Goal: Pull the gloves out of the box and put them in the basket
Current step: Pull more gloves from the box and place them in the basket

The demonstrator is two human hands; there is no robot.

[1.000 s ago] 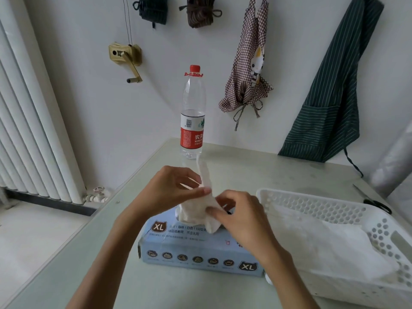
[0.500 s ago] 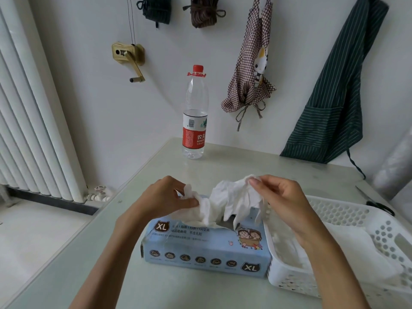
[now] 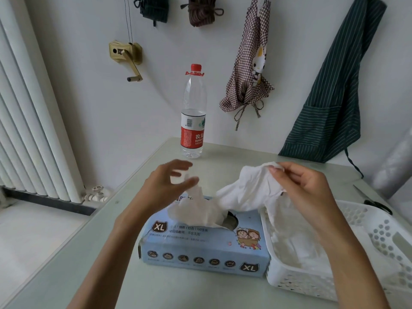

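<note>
Near the table's (image 3: 93,270) front edge: blue glove box (image 3: 200,248), touching the white basket's (image 3: 296,279) left wall. Above their meeting line, right hand (image 3: 305,188) pinching a white glove (image 3: 249,192) by its top, glove hanging just over the box's right end. Left hand (image 3: 165,186) blurred, fingers loosely spread, gripping nothing, just beside another glove (image 3: 196,210) sticking out of the slot. More gloves (image 3: 296,241) lying inside the basket.

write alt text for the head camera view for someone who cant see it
A person's right hand pinches a white glove drawn from a blue glove box beside a white basket. The left hand hovers, blurred, over another glove poking from the box; a water bottle stands behind.
</note>
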